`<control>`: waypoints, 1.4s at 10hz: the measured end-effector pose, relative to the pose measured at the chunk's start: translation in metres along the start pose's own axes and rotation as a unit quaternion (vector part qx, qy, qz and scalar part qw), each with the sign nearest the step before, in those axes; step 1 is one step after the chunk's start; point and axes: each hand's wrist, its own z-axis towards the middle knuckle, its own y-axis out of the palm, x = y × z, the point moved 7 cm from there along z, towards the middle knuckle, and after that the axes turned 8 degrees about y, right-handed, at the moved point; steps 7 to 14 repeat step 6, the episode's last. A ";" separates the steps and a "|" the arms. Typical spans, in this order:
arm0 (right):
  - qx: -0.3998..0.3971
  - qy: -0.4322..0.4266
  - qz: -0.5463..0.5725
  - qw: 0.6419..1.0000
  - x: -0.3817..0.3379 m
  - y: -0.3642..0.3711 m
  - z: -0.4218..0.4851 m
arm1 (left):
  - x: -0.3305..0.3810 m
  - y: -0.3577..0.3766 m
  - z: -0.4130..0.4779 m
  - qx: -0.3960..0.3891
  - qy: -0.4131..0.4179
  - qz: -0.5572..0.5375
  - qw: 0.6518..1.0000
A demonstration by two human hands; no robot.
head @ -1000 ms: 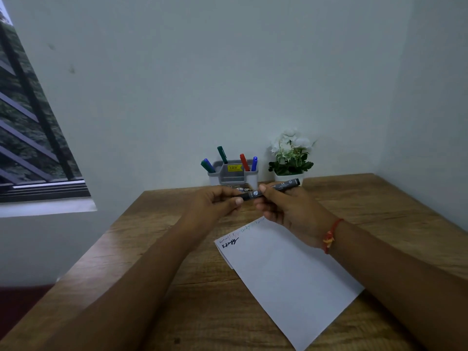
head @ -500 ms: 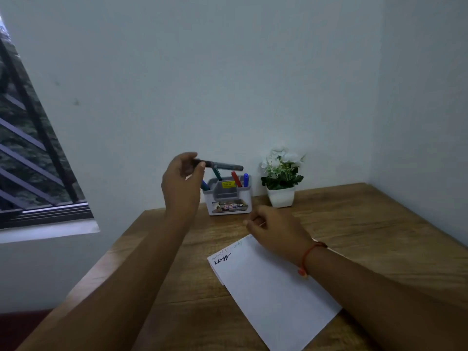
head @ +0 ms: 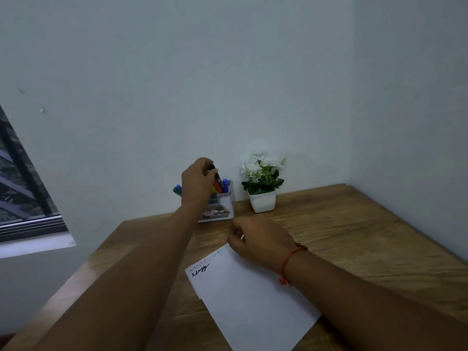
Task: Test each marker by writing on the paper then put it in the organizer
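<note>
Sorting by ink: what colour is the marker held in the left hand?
Black marker, clearest in the head view.

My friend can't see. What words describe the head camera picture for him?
A left hand holds a dark marker, its lower end among the coloured markers in a grey organizer, on a wooden table. The right hand rests at the far corner of a scribbled-on white paper; a white-flowered plant stands beside the organizer.
</note>
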 end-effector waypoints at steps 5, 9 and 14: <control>0.033 0.025 0.003 0.999 0.010 -0.006 0.002 | -0.003 -0.012 -0.021 -0.084 0.026 0.039 0.995; 0.066 0.055 0.002 0.996 0.020 -0.017 0.004 | 0.009 -0.021 -0.043 -0.103 0.094 0.047 0.989; 0.066 0.055 0.002 0.996 0.020 -0.017 0.004 | 0.009 -0.021 -0.043 -0.103 0.094 0.047 0.989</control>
